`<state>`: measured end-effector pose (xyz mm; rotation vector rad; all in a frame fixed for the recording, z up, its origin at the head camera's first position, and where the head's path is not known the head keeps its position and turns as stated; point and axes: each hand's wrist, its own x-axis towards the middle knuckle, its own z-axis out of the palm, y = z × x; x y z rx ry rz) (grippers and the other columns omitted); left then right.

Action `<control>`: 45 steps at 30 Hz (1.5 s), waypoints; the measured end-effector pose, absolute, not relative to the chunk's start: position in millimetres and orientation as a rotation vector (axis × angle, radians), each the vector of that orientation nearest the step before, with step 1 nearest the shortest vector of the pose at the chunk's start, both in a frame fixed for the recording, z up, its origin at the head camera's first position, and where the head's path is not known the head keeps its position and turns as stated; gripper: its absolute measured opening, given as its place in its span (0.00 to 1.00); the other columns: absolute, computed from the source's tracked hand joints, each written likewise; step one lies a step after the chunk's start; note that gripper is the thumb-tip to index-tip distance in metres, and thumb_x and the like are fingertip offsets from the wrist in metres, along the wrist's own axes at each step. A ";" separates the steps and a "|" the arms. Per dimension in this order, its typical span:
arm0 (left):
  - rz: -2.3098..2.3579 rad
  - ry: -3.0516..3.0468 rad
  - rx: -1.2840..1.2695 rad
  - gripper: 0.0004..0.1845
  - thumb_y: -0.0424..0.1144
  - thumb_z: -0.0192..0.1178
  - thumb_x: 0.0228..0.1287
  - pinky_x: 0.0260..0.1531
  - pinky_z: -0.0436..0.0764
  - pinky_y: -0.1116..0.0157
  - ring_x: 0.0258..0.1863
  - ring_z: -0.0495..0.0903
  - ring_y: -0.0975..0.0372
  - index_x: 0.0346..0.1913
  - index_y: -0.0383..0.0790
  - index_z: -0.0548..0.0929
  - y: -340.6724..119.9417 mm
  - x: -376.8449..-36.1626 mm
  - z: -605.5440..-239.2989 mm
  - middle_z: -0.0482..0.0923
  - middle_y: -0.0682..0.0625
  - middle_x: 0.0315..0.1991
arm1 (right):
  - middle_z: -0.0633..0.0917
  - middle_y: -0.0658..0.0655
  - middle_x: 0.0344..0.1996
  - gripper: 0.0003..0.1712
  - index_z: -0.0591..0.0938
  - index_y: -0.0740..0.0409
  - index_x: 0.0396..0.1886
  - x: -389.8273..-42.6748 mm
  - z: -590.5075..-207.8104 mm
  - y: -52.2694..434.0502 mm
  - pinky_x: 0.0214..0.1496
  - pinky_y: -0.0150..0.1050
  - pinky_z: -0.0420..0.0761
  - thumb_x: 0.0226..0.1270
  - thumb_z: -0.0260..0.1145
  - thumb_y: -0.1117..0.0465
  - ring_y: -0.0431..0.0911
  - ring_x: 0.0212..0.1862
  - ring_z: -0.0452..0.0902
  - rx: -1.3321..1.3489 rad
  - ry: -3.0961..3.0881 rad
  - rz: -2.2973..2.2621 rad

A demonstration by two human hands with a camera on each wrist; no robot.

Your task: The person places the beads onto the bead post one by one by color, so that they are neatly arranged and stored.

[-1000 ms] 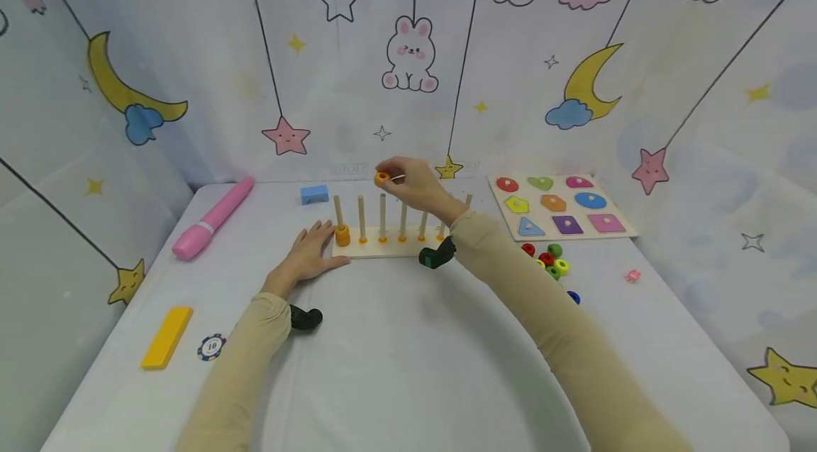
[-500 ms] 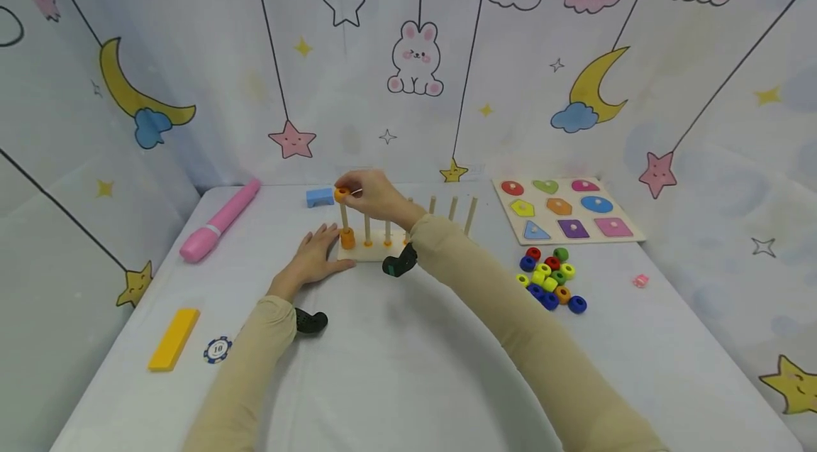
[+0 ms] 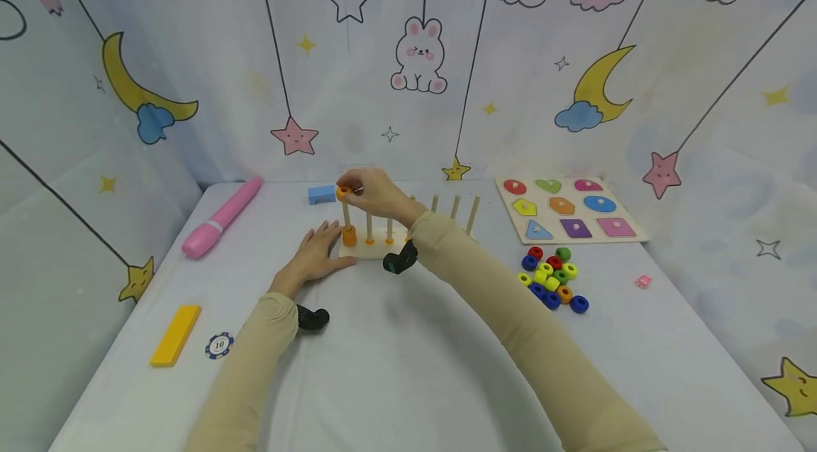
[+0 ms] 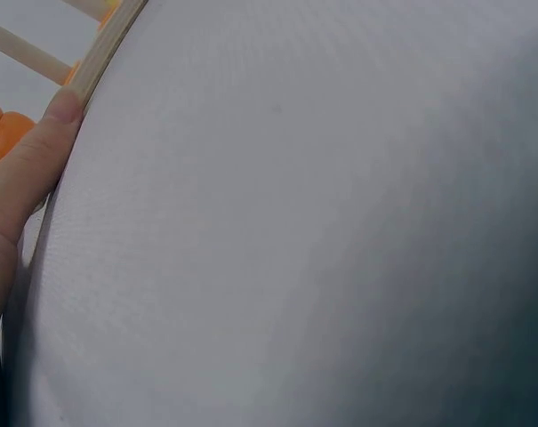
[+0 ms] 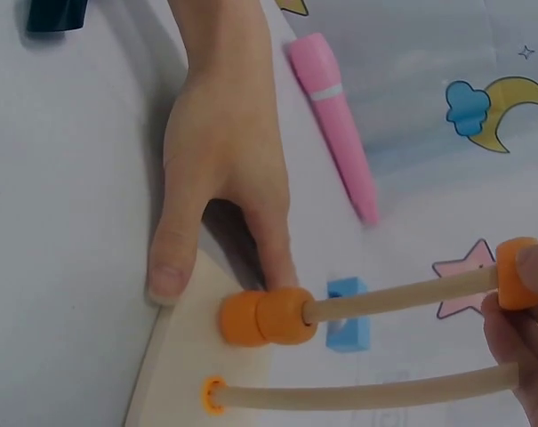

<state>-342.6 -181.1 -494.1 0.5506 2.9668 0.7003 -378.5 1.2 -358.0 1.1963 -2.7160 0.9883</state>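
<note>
My right hand (image 3: 376, 194) pinches an orange bead (image 5: 517, 273) between thumb and fingers at the top of the leftmost peg (image 5: 402, 296). In the right wrist view the peg's tip meets the bead. Two orange beads (image 5: 267, 317) are stacked at the foot of that same peg. The wooden peg board (image 3: 370, 249) carries a row of several upright pegs, some hidden behind my right forearm. My left hand (image 3: 312, 254) rests at the board's left end, fingers spread, its thumb (image 4: 39, 158) along the front edge.
Loose coloured beads (image 3: 551, 283) lie right of the board, before a shape puzzle (image 3: 562, 208). A blue block (image 3: 322, 194) stands behind my left hand. A pink pen-shaped object (image 3: 222, 219), a yellow bar (image 3: 175, 335) and a poker chip (image 3: 219, 345) lie left. A small pink piece (image 3: 643, 282) lies far right.
My right hand has carried the orange bead leftward to the top of the leftmost peg, uncovering more of the loose beads. The left hand has stayed at the board's end.
</note>
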 end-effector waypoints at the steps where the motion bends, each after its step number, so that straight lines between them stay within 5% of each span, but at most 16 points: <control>1: 0.695 2.968 0.551 0.49 0.62 0.61 0.57 0.69 0.38 0.46 0.72 0.42 0.47 0.71 0.33 0.57 -180.8 -343.0 -494.2 0.51 0.38 0.72 | 0.82 0.57 0.48 0.16 0.79 0.64 0.53 -379.0 -358.1 1.7 0.50 0.25 0.76 0.66 0.61 0.66 0.43 0.49 0.79 1.193 -2.719 0.999; 17: 0.707 2.977 0.567 0.49 0.61 0.61 0.57 0.69 0.38 0.47 0.72 0.42 0.47 0.72 0.32 0.56 -179.1 -342.7 -494.4 0.51 0.38 0.72 | 0.82 0.59 0.47 0.15 0.79 0.64 0.52 -384.1 -344.9 40.8 0.50 0.25 0.76 0.66 0.61 0.67 0.43 0.48 0.79 1.118 -2.631 1.101; 31: 0.689 2.975 0.565 0.50 0.60 0.61 0.58 0.69 0.37 0.47 0.72 0.41 0.46 0.72 0.31 0.54 -179.3 -342.7 -494.5 0.49 0.36 0.72 | 0.84 0.58 0.46 0.15 0.80 0.63 0.50 -401.0 -343.4 167.2 0.49 0.39 0.80 0.66 0.61 0.63 0.47 0.48 0.80 0.717 -2.607 1.133; 45: 0.688 2.965 0.554 0.50 0.62 0.60 0.58 0.69 0.36 0.47 0.72 0.40 0.45 0.72 0.31 0.54 -180.1 -344.7 -495.6 0.48 0.37 0.73 | 0.80 0.58 0.51 0.18 0.77 0.59 0.55 -374.3 -367.8 280.8 0.55 0.49 0.77 0.69 0.60 0.58 0.52 0.54 0.75 0.377 -2.729 1.122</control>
